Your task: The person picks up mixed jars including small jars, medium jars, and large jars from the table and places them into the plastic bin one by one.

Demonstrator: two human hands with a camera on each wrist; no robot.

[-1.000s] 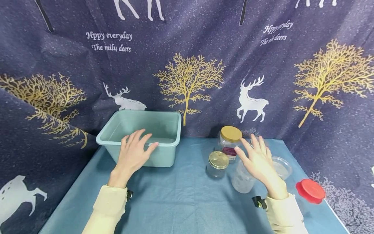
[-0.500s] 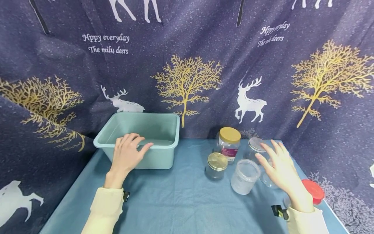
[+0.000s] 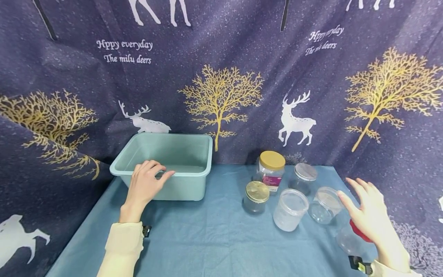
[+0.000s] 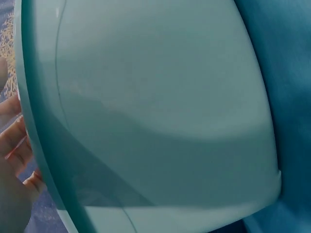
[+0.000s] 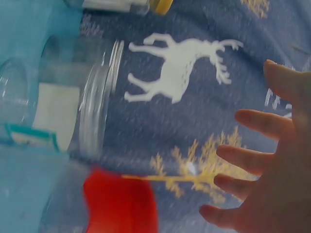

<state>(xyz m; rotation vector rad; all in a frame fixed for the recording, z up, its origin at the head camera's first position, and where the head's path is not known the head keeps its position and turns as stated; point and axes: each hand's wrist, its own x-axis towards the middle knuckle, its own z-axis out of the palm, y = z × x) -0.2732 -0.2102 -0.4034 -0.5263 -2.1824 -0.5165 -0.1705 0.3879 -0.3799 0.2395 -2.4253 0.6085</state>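
My left hand (image 3: 145, 184) is at the front rim of the pale green plastic bin (image 3: 199, 174), fingers loosely bent over the edge and thumb out to the right. In the left wrist view its fingers (image 4: 13, 138) are right at the rim. On the right side, my right hand (image 3: 372, 213) hovers with fingers spread, holding nothing. Below it is a clear jar (image 3: 347, 240) with a red lid (image 5: 121, 201), partly hidden by the hand in the head view. A clear plastic jar with a pale label (image 3: 322, 209) stands just left of that hand.
Left of those stands a cloudy clear jar (image 3: 288, 217). Behind are a silver-lidded jar (image 3: 305, 173), a tall gold-lidded jar (image 3: 272, 161) with a purple label and a small gold-lidded jar (image 3: 257, 192). A dark printed curtain (image 3: 235, 46) hangs behind the blue-covered table (image 3: 214, 242).
My right hand has moved right, from over the clear jars to above the red-lidded jar. My left hand has drawn slightly left and lower at the bin's rim, its fingers more bent.
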